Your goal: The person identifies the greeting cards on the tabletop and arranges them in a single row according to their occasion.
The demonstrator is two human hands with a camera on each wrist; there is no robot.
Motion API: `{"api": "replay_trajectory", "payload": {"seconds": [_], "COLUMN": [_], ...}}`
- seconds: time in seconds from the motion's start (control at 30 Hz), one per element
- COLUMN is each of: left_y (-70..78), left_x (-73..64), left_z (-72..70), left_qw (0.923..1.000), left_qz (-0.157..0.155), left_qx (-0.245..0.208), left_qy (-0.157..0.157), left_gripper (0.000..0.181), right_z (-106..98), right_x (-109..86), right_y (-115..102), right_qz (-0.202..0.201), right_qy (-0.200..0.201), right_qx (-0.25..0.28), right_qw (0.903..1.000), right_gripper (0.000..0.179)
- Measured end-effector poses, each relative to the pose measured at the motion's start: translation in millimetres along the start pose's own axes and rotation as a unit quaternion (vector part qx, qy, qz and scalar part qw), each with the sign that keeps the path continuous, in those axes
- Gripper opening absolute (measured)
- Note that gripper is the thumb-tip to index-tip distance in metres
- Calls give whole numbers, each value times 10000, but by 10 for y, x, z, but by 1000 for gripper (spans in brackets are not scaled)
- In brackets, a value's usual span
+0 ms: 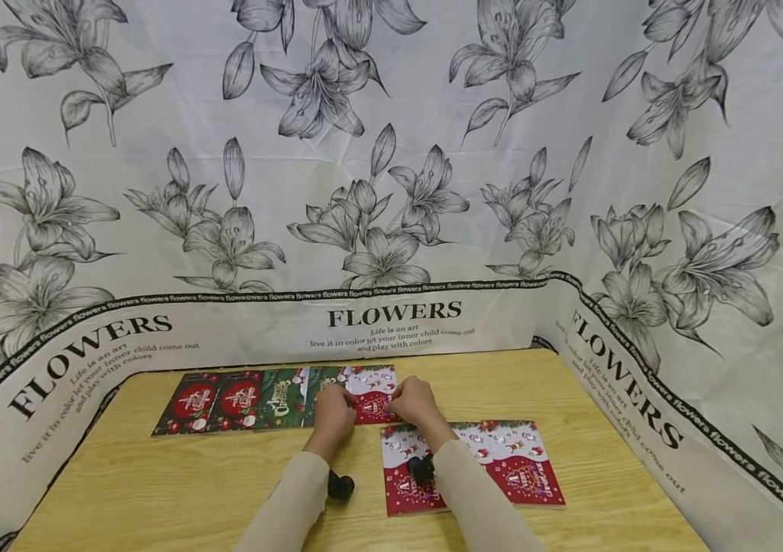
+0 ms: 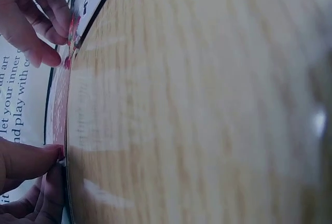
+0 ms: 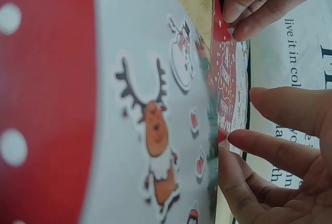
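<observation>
A red-and-white Christmas card point(image 1: 372, 387) lies at the right end of a row on the table. My left hand point(image 1: 334, 410) is at its lower left corner; in the left wrist view that hand point(image 2: 26, 180) pinches the card's near edge between thumb and fingers. On the opposite side my right hand point(image 1: 415, 402) has its fingertips at the card's right edge. The right wrist view shows this hand point(image 3: 285, 156) with the thumb raised apart from the extended fingers. Left of the card, a green Christmas card point(image 1: 325, 383) is partly covered by the left hand.
Another green card point(image 1: 284, 399) and two dark cards with red circles point(image 1: 238, 399) continue the row leftward. Under my right forearm lie more red-and-white cards point(image 1: 522, 460), side by side on the wooden table point(image 1: 156, 491). A flower-printed curtain point(image 1: 391, 222) encloses the table's back and sides.
</observation>
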State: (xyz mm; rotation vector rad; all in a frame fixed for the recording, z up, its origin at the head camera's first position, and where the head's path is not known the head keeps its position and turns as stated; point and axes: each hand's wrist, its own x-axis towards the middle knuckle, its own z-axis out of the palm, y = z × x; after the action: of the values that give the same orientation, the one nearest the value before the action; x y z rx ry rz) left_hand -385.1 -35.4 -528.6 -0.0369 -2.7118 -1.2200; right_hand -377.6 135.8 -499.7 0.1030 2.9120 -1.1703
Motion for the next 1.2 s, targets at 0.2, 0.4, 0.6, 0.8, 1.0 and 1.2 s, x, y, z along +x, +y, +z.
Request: {"api": "replay_trajectory", "payload": {"seconds": [0.2, 0.4, 0.6, 0.8, 1.0, 1.2], "left_y": [25, 7, 30, 67, 124, 188], "left_x": [10, -21, -46, -66, -97, -240], "left_z": [-19, -16, -13, -20, -57, -48], "left_qw": [9999, 9980, 9979, 9982, 9980, 9982], "left_qz": [167, 620, 603, 550, 600, 459], "left_qx": [-17, 121, 235, 239, 9, -270], "left_qy": [8, 94, 4, -11, 221, 286], "left_gripper": [24, 27, 23, 17, 21, 20], "right_z": [-30, -43, -28, -39, -100, -172], "right_x": [-2, -41, -53, -81, -135, -248], "right_y": [-19, -12, 11, 1, -12, 16], "right_qz": [-196, -276, -169, -135, -288, -310], "right_qy": [-68, -149, -96, 157, 437, 463], "right_qx": [-18, -28, 78, 62, 36, 246], "right_qw": [9998, 9995, 9998, 9998, 9986, 9981], "right_gripper": [15, 20, 19, 18, 23, 30]}}
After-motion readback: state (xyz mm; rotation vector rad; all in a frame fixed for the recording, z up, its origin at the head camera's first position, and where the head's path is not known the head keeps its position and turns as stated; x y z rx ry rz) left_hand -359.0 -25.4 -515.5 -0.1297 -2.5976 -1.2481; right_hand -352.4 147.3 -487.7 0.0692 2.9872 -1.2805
